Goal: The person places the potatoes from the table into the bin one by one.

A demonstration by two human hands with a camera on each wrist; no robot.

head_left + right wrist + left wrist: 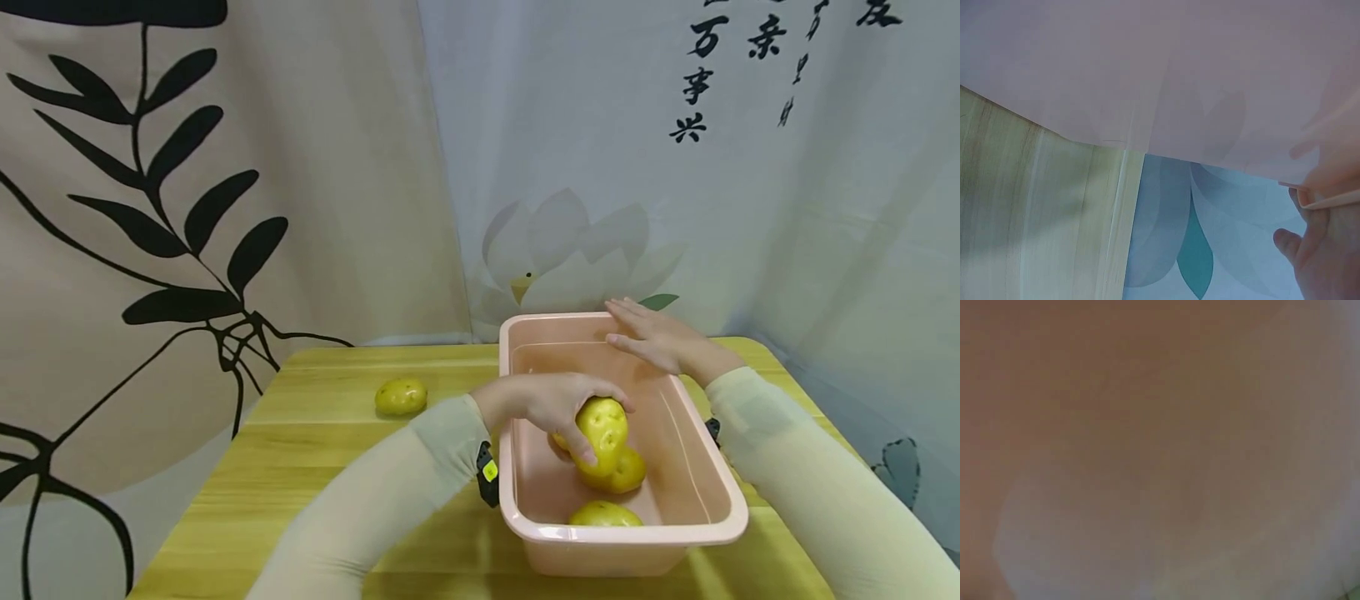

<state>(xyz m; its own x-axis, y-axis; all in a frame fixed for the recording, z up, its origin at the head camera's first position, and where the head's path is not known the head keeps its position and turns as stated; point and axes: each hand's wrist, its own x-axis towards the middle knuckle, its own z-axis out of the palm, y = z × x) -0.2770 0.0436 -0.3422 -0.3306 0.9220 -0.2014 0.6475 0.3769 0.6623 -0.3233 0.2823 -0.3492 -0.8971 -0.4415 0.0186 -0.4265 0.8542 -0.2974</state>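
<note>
Inside the pink plastic basin (611, 533), my left hand (547, 404) grips a yellow potato (602, 423) between thumb and fingers. Just below it lies another potato (626, 471), and one more potato (604, 513) sits near the front wall. A bit of yellow shows behind the left thumb, mostly hidden. My right hand (654, 337) rests across the far right corner of the basin's rim with its fingers extended. That hand (1329, 250) also appears by the rim in the right wrist view. The left wrist view is too blurred to make anything out.
A single potato (401, 397) lies on the wooden table (337, 467) left of the basin. Behind the table hangs a printed curtain (360, 167) with leaves, a lotus and dark characters. The basin's walls stand around the left hand.
</note>
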